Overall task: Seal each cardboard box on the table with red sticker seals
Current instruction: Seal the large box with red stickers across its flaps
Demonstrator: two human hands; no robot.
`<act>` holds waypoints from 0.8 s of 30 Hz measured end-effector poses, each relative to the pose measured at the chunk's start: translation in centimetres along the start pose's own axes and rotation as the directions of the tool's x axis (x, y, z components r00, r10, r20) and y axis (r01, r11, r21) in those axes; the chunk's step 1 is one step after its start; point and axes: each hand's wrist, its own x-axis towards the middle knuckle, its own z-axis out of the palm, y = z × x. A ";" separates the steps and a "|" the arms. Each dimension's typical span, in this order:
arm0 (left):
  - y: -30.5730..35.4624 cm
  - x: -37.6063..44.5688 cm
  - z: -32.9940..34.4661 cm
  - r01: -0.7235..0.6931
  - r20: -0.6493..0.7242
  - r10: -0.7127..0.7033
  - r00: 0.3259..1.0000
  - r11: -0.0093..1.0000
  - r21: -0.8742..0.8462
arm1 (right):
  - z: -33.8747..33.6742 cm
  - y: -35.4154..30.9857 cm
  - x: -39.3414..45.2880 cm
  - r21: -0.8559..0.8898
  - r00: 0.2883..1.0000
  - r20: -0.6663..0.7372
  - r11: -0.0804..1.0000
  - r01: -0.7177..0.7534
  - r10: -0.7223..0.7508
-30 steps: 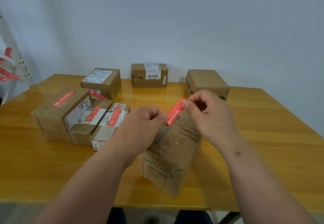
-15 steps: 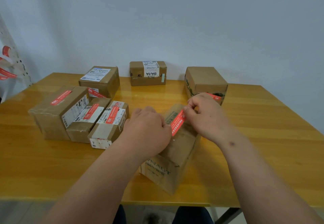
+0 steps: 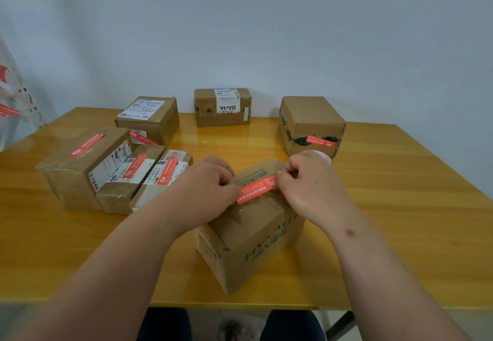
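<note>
A brown cardboard box (image 3: 256, 236) with green print stands near the table's front edge. A red sticker seal (image 3: 257, 189) lies across its top. My left hand (image 3: 205, 188) pinches the seal's left end and my right hand (image 3: 309, 183) pinches its right end, both low on the box top. Three boxes (image 3: 114, 172) side by side on the left each carry a red seal. The box at the back right (image 3: 310, 124) has a red seal on its front face. Two more boxes stand at the back: one with a white label (image 3: 149, 116) and one marked BAHA (image 3: 222, 107).
The wooden table (image 3: 400, 207) meets a pale wall at the back. A strip of backing paper with red seals (image 3: 9, 100) hangs at the far left edge. A small pink object (image 3: 324, 155) shows behind my right hand.
Both hands have brought the red seal down from the air onto the top of the front box. The box has tipped from tilted to lying flatter on the table.
</note>
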 end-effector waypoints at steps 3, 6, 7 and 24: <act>-0.1 0.1 0.1 0.043 0.010 -0.042 0.999 0.998 -0.052 | 0.0 -0.2 0.0 -0.012 1.000 0.023 1.000 0.009 -0.009; -0.1 0.1 0.4 0.045 -0.041 -0.045 0.998 0.999 -0.006 | 0.1 -0.4 0.1 -0.049 0.999 0.044 0.998 0.027 -0.024; -0.1 0.1 0.4 0.045 -0.047 -0.045 0.998 0.999 0.005 | 0.2 -0.4 0.1 -0.064 0.998 0.047 0.997 0.034 -0.031; 0.2 0.1 1.0 -0.024 -0.081 0.040 0.996 0.981 0.190 | 1.1 0.0 0.3 -0.168 0.990 0.010 0.976 0.140 -0.140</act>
